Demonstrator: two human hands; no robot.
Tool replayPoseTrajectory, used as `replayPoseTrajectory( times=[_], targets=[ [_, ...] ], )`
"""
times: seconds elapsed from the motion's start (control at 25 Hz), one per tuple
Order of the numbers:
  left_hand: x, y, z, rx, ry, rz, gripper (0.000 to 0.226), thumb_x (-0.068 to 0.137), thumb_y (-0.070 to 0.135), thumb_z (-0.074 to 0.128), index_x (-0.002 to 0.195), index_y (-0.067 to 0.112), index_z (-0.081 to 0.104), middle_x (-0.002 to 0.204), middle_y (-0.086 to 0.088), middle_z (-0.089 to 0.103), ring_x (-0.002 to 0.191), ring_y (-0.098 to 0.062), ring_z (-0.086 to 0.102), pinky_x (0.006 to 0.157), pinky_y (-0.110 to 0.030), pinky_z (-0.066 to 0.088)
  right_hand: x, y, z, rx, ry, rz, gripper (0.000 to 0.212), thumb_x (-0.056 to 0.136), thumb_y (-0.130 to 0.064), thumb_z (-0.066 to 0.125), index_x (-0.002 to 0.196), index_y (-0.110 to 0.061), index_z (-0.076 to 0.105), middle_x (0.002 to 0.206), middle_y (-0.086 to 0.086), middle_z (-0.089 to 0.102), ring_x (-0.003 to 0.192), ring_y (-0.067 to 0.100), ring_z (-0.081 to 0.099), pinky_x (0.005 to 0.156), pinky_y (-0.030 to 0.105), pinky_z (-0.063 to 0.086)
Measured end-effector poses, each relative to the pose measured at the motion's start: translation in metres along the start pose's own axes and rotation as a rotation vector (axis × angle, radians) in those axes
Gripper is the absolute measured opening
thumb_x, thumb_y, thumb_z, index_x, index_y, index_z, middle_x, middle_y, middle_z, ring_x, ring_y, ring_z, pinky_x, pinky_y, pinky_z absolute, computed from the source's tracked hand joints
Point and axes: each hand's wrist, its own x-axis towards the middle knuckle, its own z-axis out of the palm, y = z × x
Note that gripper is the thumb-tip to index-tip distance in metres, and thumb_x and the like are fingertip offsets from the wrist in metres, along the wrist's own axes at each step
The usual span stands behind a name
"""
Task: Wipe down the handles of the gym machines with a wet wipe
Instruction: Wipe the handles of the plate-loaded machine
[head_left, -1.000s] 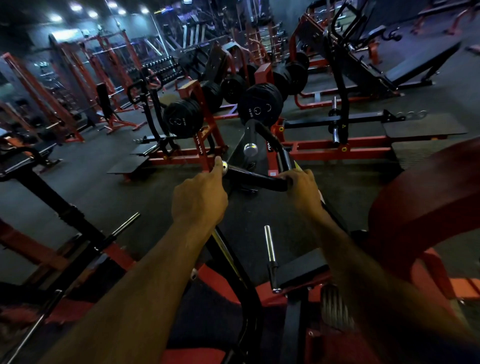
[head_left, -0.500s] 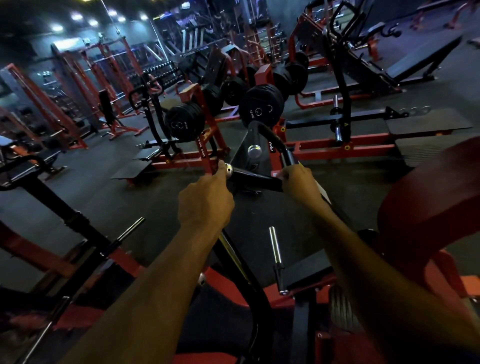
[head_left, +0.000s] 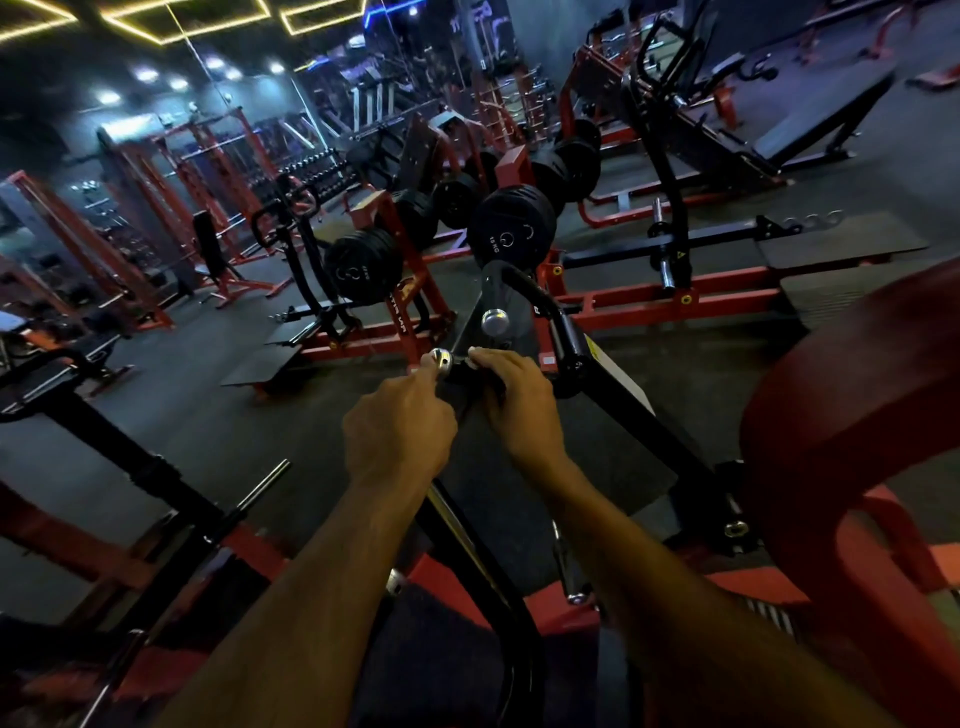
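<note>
My right hand (head_left: 519, 400) grips the black handle (head_left: 462, 370) with a wipe (head_left: 474, 365) near its chrome cap (head_left: 440, 358); my left hand (head_left: 397, 431) pinches that cap. I judge other handles remain.

Handle (head_left: 470, 375) is matt black grip with a shiny chrome end cap (head_left: 440, 358). Weight plates (head_left: 511, 228) look matt black rubber; machine frame (head_left: 649, 306) glossy red painted metal. Floor (head_left: 208, 415) is dull, rough rubber matting.
</note>
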Motion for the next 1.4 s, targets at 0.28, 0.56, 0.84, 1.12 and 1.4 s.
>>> replayPoseTrajectory(
  times=[0.28,0.56,0.84,1.12,1.4],
  targets=[
    [0.002,-0.001,0.000,0.002,-0.016,-0.003,0.054,0.102,0.027,0.052,0.155,0.031,0.037,0.076,0.006,0.056,0.061,-0.009,0.054,0.060,-0.032,0.052,-0.009,0.087,-0.035,-0.121,0.144,0.236,0.028,0.093,-0.003,0.064,0.116,-0.016,0.073,0.114,0.000,0.070,0.107,0.013,0.058,0.094,0.025,0.048],
    [0.002,-0.001,0.000,0.003,0.007,-0.002,0.051,0.102,0.028,0.052,0.151,0.034,0.040,0.071,0.007,0.055,0.059,-0.009,0.054,0.051,-0.028,0.039,0.007,0.128,-0.024,0.550,0.503,0.876,0.017,0.089,-0.023,0.078,0.091,-0.007,0.072,0.077,0.006,0.072,0.069,0.014,0.067,0.084,0.044,0.061],
    [0.003,-0.003,0.003,-0.013,0.006,0.022,0.052,0.102,0.031,0.054,0.152,0.031,0.040,0.071,0.006,0.057,0.060,-0.009,0.055,0.050,-0.028,0.038,0.001,0.095,-0.013,1.106,0.642,1.077,0.010,0.097,0.001,0.061,0.088,-0.004,0.062,0.095,0.015,0.067,0.089,0.024,0.068,0.082,0.033,0.061],
    [0.003,-0.004,0.007,-0.064,0.023,0.045,0.049,0.099,0.029,0.057,0.147,0.029,0.046,0.066,0.008,0.056,0.062,-0.014,0.059,0.063,-0.035,0.054,0.018,0.107,0.000,1.251,0.570,1.130,0.024,0.094,0.001,0.063,0.117,-0.006,0.065,0.091,0.007,0.067,0.062,0.012,0.065,0.048,0.021,0.052],
    [0.009,-0.014,0.020,-0.125,0.040,0.066,0.049,0.097,0.026,0.058,0.143,0.031,0.043,0.063,0.004,0.057,0.056,-0.020,0.061,0.060,-0.042,0.059,0.004,0.108,0.008,1.400,0.618,1.113,0.008,0.091,0.001,0.069,0.097,-0.004,0.067,0.087,0.008,0.071,0.070,0.015,0.071,0.056,0.021,0.056]
  ],
)
